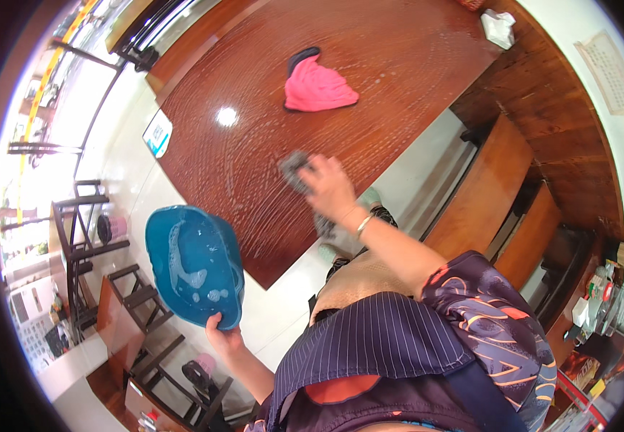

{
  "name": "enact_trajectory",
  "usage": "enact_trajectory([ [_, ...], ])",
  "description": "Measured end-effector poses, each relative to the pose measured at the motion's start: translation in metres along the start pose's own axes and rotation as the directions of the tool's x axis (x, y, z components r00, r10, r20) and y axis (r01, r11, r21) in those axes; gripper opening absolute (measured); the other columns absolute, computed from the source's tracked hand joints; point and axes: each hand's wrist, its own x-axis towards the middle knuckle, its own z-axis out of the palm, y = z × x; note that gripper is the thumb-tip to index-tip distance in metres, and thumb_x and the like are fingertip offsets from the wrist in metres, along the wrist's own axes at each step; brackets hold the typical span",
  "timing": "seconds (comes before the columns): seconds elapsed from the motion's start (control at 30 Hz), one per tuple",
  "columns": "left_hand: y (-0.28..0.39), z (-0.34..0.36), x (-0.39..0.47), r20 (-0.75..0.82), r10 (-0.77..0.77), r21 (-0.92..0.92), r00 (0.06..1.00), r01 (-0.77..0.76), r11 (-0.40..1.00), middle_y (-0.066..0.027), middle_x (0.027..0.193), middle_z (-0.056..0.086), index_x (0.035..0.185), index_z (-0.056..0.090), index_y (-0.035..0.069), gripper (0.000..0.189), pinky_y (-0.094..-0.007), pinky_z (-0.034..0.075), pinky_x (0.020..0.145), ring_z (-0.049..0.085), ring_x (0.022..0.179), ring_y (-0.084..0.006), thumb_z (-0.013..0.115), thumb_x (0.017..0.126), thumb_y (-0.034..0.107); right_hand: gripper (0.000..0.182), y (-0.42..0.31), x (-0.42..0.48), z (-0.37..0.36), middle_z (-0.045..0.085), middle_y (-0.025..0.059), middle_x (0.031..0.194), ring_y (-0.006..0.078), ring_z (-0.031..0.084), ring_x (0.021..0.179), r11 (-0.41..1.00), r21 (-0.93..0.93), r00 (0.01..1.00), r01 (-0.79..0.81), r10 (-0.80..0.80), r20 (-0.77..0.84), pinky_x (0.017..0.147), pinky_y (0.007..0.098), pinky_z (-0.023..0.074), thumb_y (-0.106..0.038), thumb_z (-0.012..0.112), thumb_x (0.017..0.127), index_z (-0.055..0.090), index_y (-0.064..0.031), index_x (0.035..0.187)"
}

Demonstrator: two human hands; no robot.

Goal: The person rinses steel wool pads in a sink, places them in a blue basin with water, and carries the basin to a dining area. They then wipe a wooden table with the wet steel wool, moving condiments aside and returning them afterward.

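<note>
My right hand (329,183) holds a grey scouring pad (294,168), blurred, against the top of a reddish-brown wooden table (258,140). Streaks of suds cover much of the tabletop. My left hand (224,333) grips the rim of a blue plastic basin (204,259), thumb over the edge, and holds it beside the table's near left corner. Shallow liquid with patches of white foam lies inside the basin. Farther up the table is a crumpled pink cloth (320,86) with dark edging.
A wooden bench (479,200) stands to the right along a wood-panelled wall. White tissue (497,28) lies at the table's far right corner. A sign card (158,134) is at the left edge. Dark stools (139,294) and pink bins (112,228) stand on the left floor.
</note>
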Motion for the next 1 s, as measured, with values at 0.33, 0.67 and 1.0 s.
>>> enact_trajectory([
  [0.33,-0.057,0.127,-0.003,0.0,-0.009,-0.046,1.0,0.009,0.999,-0.0175,0.123,0.048,0.127,0.038,-0.001,0.068,-0.0563,0.044,0.09,0.05,0.11,-0.0369,0.052,0.061,-0.001,0.049,0.354,0.06,-0.127,0.046,0.0181,0.127,0.0333,0.045,0.113,0.753,-0.299,0.806,-0.587,0.506,-0.308,0.098,0.042,0.0362,-0.025,0.066,0.074,0.054,-0.0115,0.119],
  [0.67,-0.12,0.261,-0.005,-0.124,-0.066,-0.125,0.99,0.051,0.991,-0.0187,0.12,0.051,0.127,0.036,-0.001,0.063,-0.0527,0.054,0.079,0.056,0.101,-0.0402,0.05,0.066,0.0,0.053,0.547,0.199,-0.168,0.045,0.0204,0.13,0.0369,0.048,0.113,0.613,-0.287,0.674,-0.736,0.622,-0.399,0.096,0.0421,0.0396,-0.031,0.059,0.077,0.05,-0.0131,0.125],
  [1.0,-0.141,0.312,0.003,-0.19,-0.044,-0.112,0.981,0.023,0.993,-0.0182,0.12,0.05,0.126,0.037,-0.004,0.062,-0.0452,0.046,0.092,0.052,0.107,-0.0363,0.049,0.065,-0.002,0.053,0.549,0.389,-0.07,0.043,0.022,0.131,0.0356,0.045,0.117,0.788,-0.289,0.839,-0.544,0.509,-0.192,0.097,0.041,0.0392,-0.032,0.057,0.078,0.049,-0.0115,0.126],
])
